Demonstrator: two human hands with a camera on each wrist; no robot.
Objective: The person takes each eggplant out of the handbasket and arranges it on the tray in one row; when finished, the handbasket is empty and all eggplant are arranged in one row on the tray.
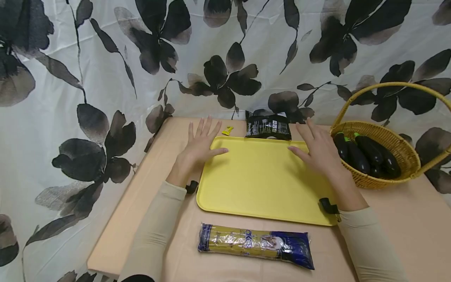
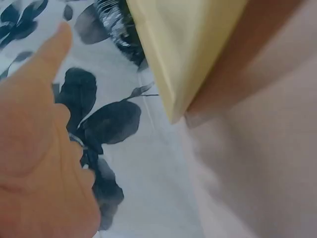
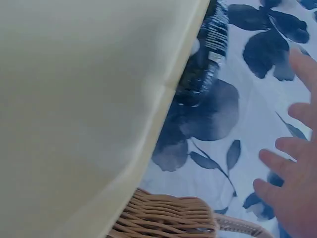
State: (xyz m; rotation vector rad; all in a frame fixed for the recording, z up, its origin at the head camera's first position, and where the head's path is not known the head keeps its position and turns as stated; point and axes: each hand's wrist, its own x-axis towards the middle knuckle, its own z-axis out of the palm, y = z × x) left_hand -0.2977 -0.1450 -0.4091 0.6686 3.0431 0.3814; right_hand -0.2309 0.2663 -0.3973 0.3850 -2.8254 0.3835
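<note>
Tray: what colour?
Tray is plain yellow, shown best in the head view.

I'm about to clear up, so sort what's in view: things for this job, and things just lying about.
Probably for the job:
yellow tray, nearest the left grip and right grip

Apparently just lying about:
spaghetti packet
black packet
small yellow packet
wicker basket holding eggplants

The left hand (image 1: pixel 198 148) and right hand (image 1: pixel 320 150) are bare, each with a small black wrist fitting (image 1: pixel 192 187) at six o'clock. Lightly creased cream sleeves (image 1: pixel 155 223) end near the wrists; a rounded black piece (image 1: pixel 138 278) shows toward seven.
</note>
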